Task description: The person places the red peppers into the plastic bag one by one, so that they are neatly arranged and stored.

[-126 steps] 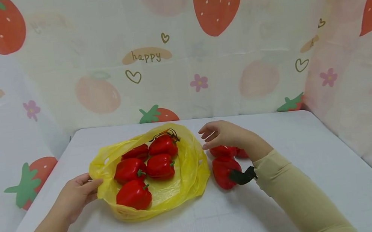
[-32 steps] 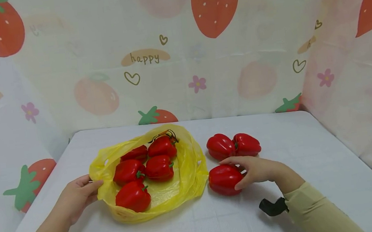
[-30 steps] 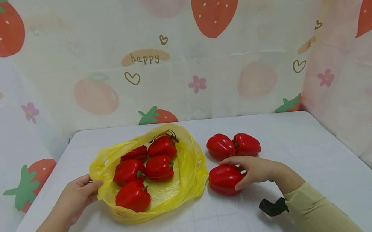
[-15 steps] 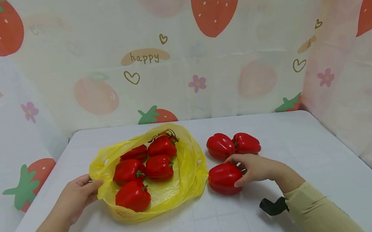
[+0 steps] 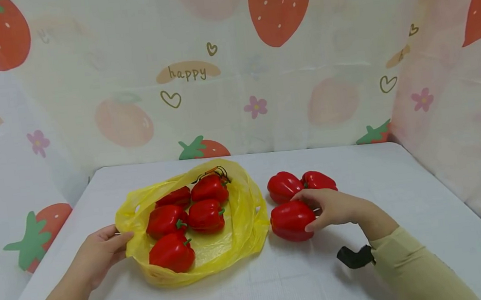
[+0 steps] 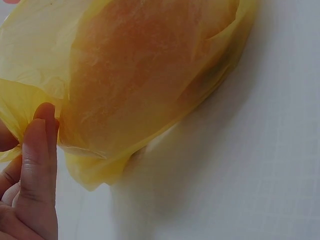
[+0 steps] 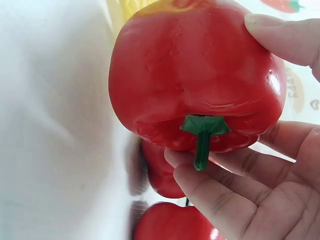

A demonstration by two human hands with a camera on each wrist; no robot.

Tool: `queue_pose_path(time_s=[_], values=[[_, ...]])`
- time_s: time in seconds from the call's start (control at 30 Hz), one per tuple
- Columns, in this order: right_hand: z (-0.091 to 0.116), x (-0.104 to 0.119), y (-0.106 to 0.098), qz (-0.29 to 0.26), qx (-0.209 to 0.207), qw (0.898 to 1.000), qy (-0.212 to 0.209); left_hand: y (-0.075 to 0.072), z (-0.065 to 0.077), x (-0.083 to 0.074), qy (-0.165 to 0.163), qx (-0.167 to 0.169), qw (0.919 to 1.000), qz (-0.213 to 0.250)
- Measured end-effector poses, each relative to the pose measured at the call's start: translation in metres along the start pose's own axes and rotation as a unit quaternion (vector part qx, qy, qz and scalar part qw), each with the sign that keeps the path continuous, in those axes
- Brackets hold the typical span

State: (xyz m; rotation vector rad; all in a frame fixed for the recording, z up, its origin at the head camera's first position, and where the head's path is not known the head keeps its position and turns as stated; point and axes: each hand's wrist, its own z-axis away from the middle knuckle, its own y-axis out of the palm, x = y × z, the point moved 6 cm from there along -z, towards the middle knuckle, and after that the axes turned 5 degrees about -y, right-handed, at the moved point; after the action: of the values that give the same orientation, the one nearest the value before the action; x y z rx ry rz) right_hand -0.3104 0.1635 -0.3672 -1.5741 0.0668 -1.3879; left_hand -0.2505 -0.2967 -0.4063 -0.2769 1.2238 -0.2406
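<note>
My left hand (image 5: pixel 97 255) pinches the left edge of a yellow plastic bag (image 5: pixel 249 237), whose mouth faces up. Inside the bag lie several red bell peppers (image 5: pixel 172 253), with a dark wiry tie (image 5: pixel 221 172) near its back rim. Thumb and fingers of my right hand (image 5: pixel 336 207) grip another red bell pepper (image 5: pixel 292 221) just right of the bag, seemingly a little above the table. Its green stem (image 7: pixel 202 142) points toward my palm in the right wrist view. In the left wrist view, thin yellow film is bunched between thumb and fingers.
Two more red bell peppers, one on the left (image 5: pixel 284 186) and one on the right (image 5: pixel 318 180), lie behind my right hand. Everything stands on a white-covered table (image 5: pixel 256 295). A strawberry-print curtain (image 5: pixel 237 116) closes off the back and sides.
My right hand came down from beside the bag's right rim, took hold of the nearest loose bell pepper and has just raised it slightly. The left hand stays on the bag's edge.
</note>
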Motion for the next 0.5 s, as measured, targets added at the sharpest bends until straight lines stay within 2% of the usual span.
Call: queue_pose_path(time_s=[0.33, 0.5], values=[[-0.001, 0.013, -0.015, -0.003, -0.008, 1.0, -0.014, 0.0, 0.001, 0.0, -0.004, -0.002, 1.0, 0.001], [-0.004, 0.022, -0.022, -0.019, -0.009, 0.999, -0.042, 0.001, 0.001, 0.0, -0.004, -0.002, 1.0, -0.002]])
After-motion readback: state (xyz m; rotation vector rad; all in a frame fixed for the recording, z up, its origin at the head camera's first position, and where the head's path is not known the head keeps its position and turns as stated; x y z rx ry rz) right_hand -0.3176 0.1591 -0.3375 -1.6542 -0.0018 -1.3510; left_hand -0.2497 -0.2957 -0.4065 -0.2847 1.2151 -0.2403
